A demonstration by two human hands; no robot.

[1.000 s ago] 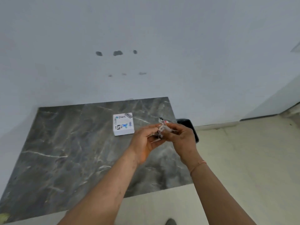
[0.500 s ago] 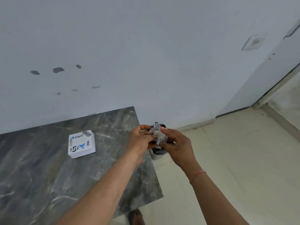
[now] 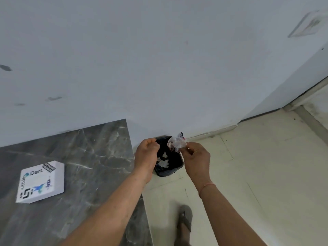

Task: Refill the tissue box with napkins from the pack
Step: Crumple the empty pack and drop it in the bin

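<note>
A white square tissue box (image 3: 41, 181) with printed stickers lies on the dark marble table (image 3: 92, 157) at the left. My right hand (image 3: 196, 159) pinches a crumpled clear plastic wrapper (image 3: 176, 143), the emptied napkin pack, above a small black bin (image 3: 168, 160). My left hand (image 3: 148, 155) hovers at the bin's left rim, fingers curled in with nothing in them. White scraps lie inside the bin.
The bin stands on the pale tiled floor (image 3: 248, 166) against the white wall (image 3: 159, 68), just past the table's right edge. My foot in a sandal (image 3: 185, 222) is on the floor below. A doorway edge (image 3: 305, 103) runs at the right.
The view has swung right, off the table and over the bin. My left hand has let go of the wrapper; only my right hand holds it now.
</note>
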